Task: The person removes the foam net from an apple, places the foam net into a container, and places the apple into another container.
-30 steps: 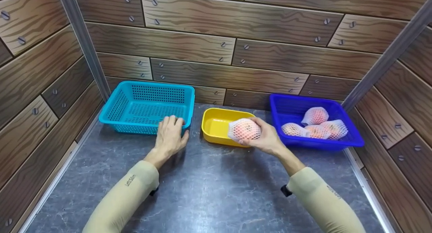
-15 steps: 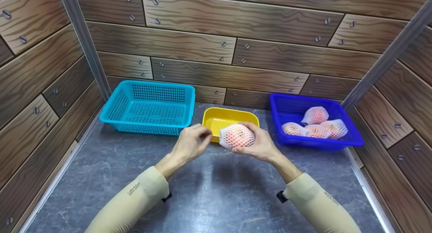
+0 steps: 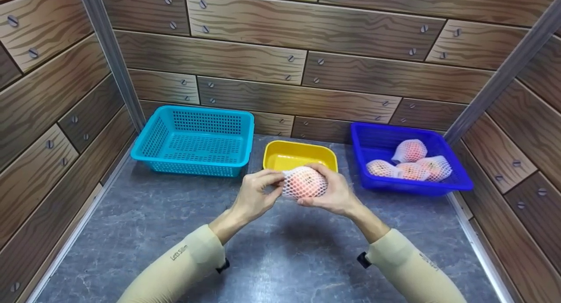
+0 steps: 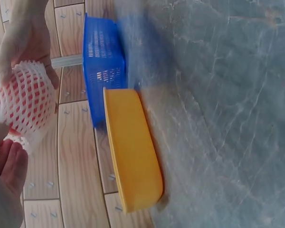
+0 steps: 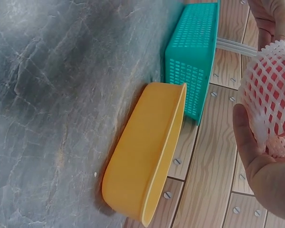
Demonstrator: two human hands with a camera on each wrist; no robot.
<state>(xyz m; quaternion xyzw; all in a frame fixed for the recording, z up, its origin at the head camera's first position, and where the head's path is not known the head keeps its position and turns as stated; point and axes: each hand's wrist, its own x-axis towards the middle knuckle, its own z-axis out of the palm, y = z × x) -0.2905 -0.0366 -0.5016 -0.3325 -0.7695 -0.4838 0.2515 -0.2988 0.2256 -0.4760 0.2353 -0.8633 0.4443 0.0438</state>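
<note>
My right hand (image 3: 335, 191) grips a red apple (image 3: 308, 183) wrapped in a white foam net, held above the table just in front of the yellow tub (image 3: 302, 150). At the left end of the fruit, my left hand (image 3: 258, 192) pinches the edge of the foam net (image 4: 27, 97) between thumb and fingers. Seen from the right wrist, the net (image 5: 270, 90) still covers the apple, and red skin shows through its holes. Several more netted apples (image 3: 410, 150) lie in the dark blue basket (image 3: 407, 187) on the right.
A teal perforated basket (image 3: 193, 168) stands at the back left with nothing in it. Wood-patterned walls (image 3: 245, 53) enclose the grey marbled table (image 3: 271, 259) at the back and both sides.
My left hand has left the teal basket's front rim, moved right, and now pinches the net. My right hand has brought the apple slightly left and nearer.
</note>
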